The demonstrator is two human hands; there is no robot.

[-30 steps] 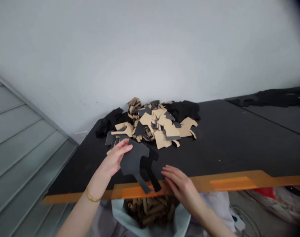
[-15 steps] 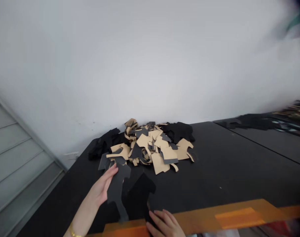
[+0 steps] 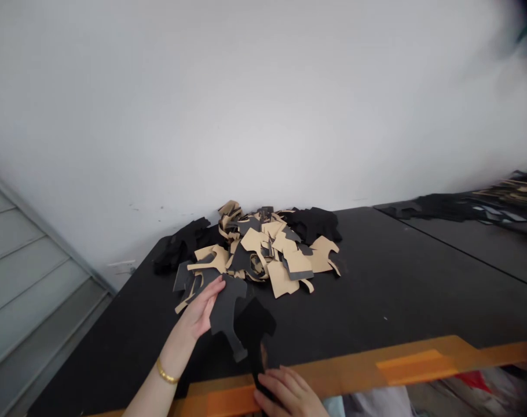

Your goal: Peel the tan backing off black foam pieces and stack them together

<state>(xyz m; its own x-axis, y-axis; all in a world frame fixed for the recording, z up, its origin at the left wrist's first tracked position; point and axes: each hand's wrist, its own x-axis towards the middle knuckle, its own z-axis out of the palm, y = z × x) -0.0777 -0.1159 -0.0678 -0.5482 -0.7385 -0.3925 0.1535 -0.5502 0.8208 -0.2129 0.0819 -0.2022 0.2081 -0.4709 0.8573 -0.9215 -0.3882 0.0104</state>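
Observation:
My left hand [image 3: 205, 307], with a gold bracelet at the wrist, is closed on a dark grey cut-out piece [image 3: 229, 308] with a broad top and a narrow tail. That piece is tilted over the table. Just right of it, a black cut-out piece [image 3: 255, 324] of similar shape reaches down to the table's front edge. My right hand [image 3: 289, 391] is closed at its narrow lower end, with the fingertips bent over it and the thumb partly hidden. Beyond both hands lies a loose heap of tan-and-grey cut-outs [image 3: 285, 258].
Black pieces are stacked left [image 3: 183, 246] and right [image 3: 318, 226] of the heap, against a white wall [image 3: 263, 104]. Orange tape [image 3: 411, 366] covers the black table's [image 3: 376, 289] front edge. More dark strips [image 3: 446, 208] lie far right. Cloth-like items [image 3: 376, 402] show below the edge.
My left hand has moved right with the grey piece, bringing it closer to the black one. A tan strip beside the left wrist is now uncovered. My right hand has barely moved.

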